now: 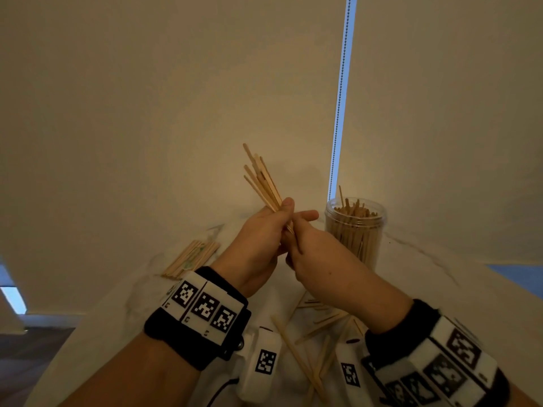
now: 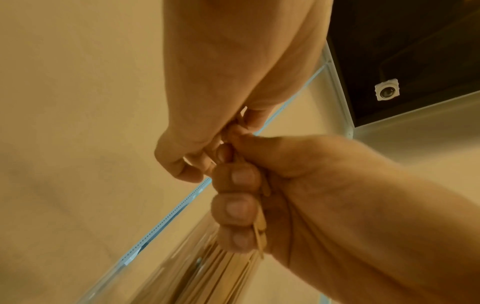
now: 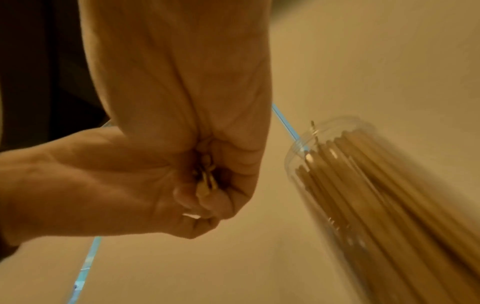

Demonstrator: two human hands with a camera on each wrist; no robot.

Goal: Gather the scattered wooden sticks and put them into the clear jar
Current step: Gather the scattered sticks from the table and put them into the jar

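My left hand (image 1: 263, 235) grips a bundle of thin wooden sticks (image 1: 261, 180) that fans up and to the left above the table. My right hand (image 1: 308, 245) meets it from the right, fingers curled round the bundle's lower end, index finger pointing out. In the left wrist view the left fingers (image 2: 233, 207) wrap the sticks (image 2: 259, 226); the right wrist view shows stick ends (image 3: 205, 181) between both hands. The clear jar (image 1: 355, 230) stands upright just right of the hands, packed with sticks. Loose sticks (image 1: 308, 348) lie scattered below my wrists.
A flat pile of sticks (image 1: 191, 257) lies on the white table (image 1: 117, 312) to the left of my left wrist. A wall and a blind with a bead chain (image 1: 340, 98) stand close behind the jar. The table's right edge (image 1: 499, 277) runs past the jar.
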